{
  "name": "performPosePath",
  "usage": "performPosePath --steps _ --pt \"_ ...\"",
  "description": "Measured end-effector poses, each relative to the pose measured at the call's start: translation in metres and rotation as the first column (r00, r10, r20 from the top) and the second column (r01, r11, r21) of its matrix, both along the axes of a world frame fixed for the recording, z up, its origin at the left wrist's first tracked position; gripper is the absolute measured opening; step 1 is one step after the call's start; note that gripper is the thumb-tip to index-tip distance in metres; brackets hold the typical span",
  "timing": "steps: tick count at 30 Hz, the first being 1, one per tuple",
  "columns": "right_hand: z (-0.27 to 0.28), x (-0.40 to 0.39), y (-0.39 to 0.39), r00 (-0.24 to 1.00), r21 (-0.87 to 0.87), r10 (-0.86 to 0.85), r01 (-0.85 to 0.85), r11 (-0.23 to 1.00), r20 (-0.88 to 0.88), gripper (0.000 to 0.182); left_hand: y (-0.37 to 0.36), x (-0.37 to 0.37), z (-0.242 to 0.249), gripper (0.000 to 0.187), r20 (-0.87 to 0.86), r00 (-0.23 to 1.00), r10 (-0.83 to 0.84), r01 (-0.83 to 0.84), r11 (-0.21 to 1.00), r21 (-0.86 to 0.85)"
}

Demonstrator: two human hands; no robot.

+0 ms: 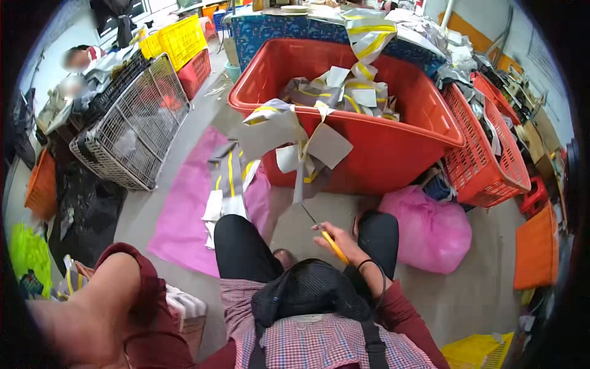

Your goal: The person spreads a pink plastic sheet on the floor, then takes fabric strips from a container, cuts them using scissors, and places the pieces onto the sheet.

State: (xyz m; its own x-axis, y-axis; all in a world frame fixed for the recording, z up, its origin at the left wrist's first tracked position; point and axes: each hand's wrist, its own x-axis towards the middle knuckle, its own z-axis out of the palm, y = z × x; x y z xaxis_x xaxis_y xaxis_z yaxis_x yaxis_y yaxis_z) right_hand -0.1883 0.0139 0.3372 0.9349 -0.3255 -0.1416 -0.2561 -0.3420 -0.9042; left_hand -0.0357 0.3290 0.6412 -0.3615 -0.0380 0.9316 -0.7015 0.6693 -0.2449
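My right hand (346, 246) is closed around a yellow-handled tool (335, 245) with a thin metal shaft, like a soldering iron; a dark cord loops near the wrist. The shaft points up toward hanging grey strips with yellow bands (301, 184) and white pieces. These strips drape over the front rim of a large red tub (381, 144). At the far lower left, my left hand (74, 329) is blurred and its fingers cannot be made out. Grey-yellow strips (72, 280) lie close to that arm. Inside the tub is a pile of similar strips (344, 95).
A pink sheet (178, 203) with more strips (230, 175) covers floor left of my knees. To the right sit a full pink bag (430, 234) and a red basket (485, 150). A wire crate (138, 126) stands left; behind the tub is a blue-covered table (270, 31).
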Motion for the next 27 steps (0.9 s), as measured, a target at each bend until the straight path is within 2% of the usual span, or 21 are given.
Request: performPosePath --steps 1,3,4,6,8,10,11,12,14,15,16,17,18,19,20,23,25,27 --pt "-0.005 0.002 0.002 1.000 -0.016 0.004 -0.004 1.000 -0.008 0.040 0.006 -0.004 0.002 0.017 0.024 1.000 0.006 -0.005 0.999 -0.034" --pt "-0.006 0.002 0.000 0.992 -0.138 0.037 -0.020 0.990 0.125 0.039 0.011 -0.011 -0.001 0.016 0.031 0.999 0.025 -0.022 0.995 -0.092" --pt "0.000 0.000 -0.005 0.993 -0.150 0.057 -0.040 0.988 0.106 0.039 0.011 -0.013 -0.002 0.016 0.029 0.999 0.038 -0.034 0.992 -0.122" --pt "0.006 0.002 0.004 0.999 -0.038 0.016 -0.017 0.999 -0.040 0.039 0.007 -0.011 -0.004 0.015 -0.003 0.998 0.062 -0.061 0.987 -0.148" --pt "0.003 0.003 0.003 0.999 -0.051 0.027 -0.025 0.998 0.020 0.039 -0.004 -0.007 -0.011 0.015 -0.040 0.997 0.066 -0.072 0.982 -0.173" --pt "-0.004 0.002 0.000 0.991 -0.098 0.033 -0.021 0.995 0.127 0.038 -0.029 0.002 -0.022 0.014 -0.155 0.985 0.075 -0.095 0.987 -0.127" --pt "-0.004 0.002 -0.001 0.992 -0.098 0.035 -0.022 0.995 0.125 0.038 -0.048 0.006 -0.032 0.014 -0.267 0.959 0.092 -0.109 0.993 -0.049" --pt "-0.002 0.001 -0.003 0.995 -0.092 0.017 -0.008 0.996 0.093 0.037 -0.080 0.006 -0.046 0.018 -0.466 0.866 0.180 -0.139 0.983 0.123" --pt "-0.001 0.000 -0.006 0.998 -0.092 0.003 0.002 0.996 0.060 0.036 -0.145 0.031 -0.080 0.024 -0.644 0.686 0.339 0.033 0.869 0.493" --pt "-0.001 -0.001 -0.008 0.999 -0.066 -0.010 0.013 0.998 0.051 0.035 -0.174 0.041 -0.105 0.023 -0.532 0.630 0.565 -0.076 0.727 0.683" --pt "-0.002 -0.002 -0.009 0.999 -0.040 -0.022 0.024 0.999 0.041 0.034 -0.208 0.064 -0.151 0.020 -0.442 0.656 0.612 -0.115 0.660 0.743" --pt "-0.001 -0.004 -0.008 0.999 -0.044 -0.019 0.021 0.999 0.037 0.034 -0.237 0.086 -0.205 0.022 -0.462 0.637 0.617 -0.079 0.649 0.756" --pt "0.003 -0.006 -0.007 0.996 -0.013 -0.032 0.033 0.999 0.078 0.034 -0.259 0.104 -0.254 0.026 -0.481 0.552 0.681 0.018 0.567 0.824" --pt "0.004 -0.007 -0.007 0.992 0.016 -0.047 0.045 0.999 0.120 0.034 -0.275 0.114 -0.284 0.028 -0.383 0.575 0.723 -0.203 0.579 0.789" --pt "0.002 -0.007 -0.008 0.992 0.011 -0.045 0.044 0.999 0.121 0.034 -0.292 0.122 -0.314 0.026 -0.380 0.489 0.785 -0.199 0.525 0.828" --pt "0.002 -0.009 -0.010 0.994 0.048 -0.063 0.059 0.997 0.086 0.032 -0.317 0.117 -0.329 0.027 -0.418 0.421 0.805 -0.153 0.517 0.842" --pt "0.001 -0.008 -0.013 0.995 0.022 -0.057 0.056 0.998 0.076 0.032 -0.323 0.114 -0.332 0.031 -0.265 0.442 0.857 -0.033 0.310 0.950" --pt "0.000 -0.006 -0.015 0.997 -0.004 -0.048 0.048 0.999 0.069 0.032 -0.319 0.111 -0.334 0.030 -0.303 0.422 0.855 -0.007 0.337 0.941"
